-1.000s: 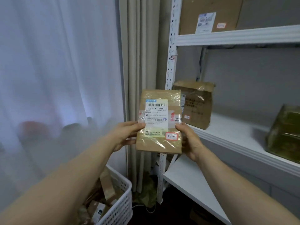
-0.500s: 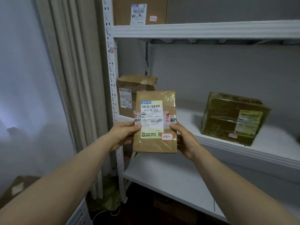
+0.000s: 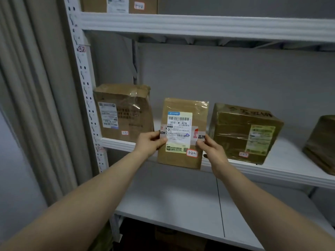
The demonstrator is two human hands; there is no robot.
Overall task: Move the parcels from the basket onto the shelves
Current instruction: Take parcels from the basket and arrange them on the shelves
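Observation:
A flat brown parcel (image 3: 183,160) with a white shipping label and a small red-edged tag reading 3-2-2 stands upright in front of the middle shelf (image 3: 282,171). My left hand (image 3: 149,144) grips its left edge and my right hand (image 3: 211,149) grips its right edge. The parcel hangs over the shelf's front edge, in the gap between a taped brown box (image 3: 125,113) on the left and an olive-brown box (image 3: 243,133) on the right. The basket is out of view.
A white perforated upright (image 3: 85,91) marked 32 frames the rack's left side, with a curtain (image 3: 32,98) beside it. Another parcel (image 3: 321,144) sits at the far right. A box (image 3: 119,4) stands on the top shelf. The lower shelf (image 3: 172,205) is a bare white board.
Both hands have carried the parcel forward and right, from beside the curtain to the middle shelf's front edge. The view turned right; the basket left the frame.

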